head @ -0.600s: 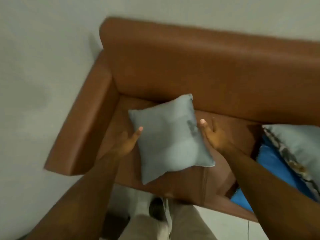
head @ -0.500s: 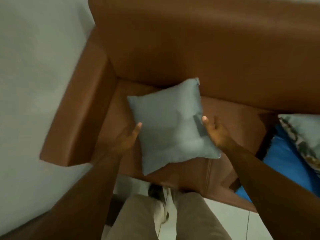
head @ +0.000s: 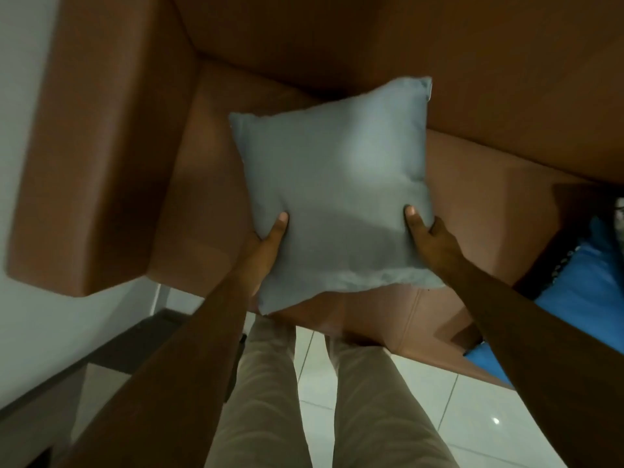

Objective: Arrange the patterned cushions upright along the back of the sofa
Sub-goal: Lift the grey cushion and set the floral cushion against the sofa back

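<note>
A grey-blue cushion (head: 337,184) is held over the left seat of a brown leather sofa (head: 472,79), its plain side facing me. My left hand (head: 266,244) grips its lower left edge, thumb on top. My right hand (head: 429,238) grips the lower right edge the same way. The cushion's far corner reaches the foot of the sofa's backrest. Whether the cushion rests on the seat I cannot tell. At the far right edge a sliver of a patterned cushion (head: 619,217) shows.
The sofa's left armrest (head: 84,163) runs beside a pale wall (head: 20,62). A blue item (head: 587,285) lies on the seat at the right. My legs in beige trousers (head: 270,400) stand on a white tiled floor (head: 472,417) in front of the sofa.
The view has moved closer and tipped down over the seat. Both hands have slid toward the cushion's near corners and the cushion has shifted toward the backrest.
</note>
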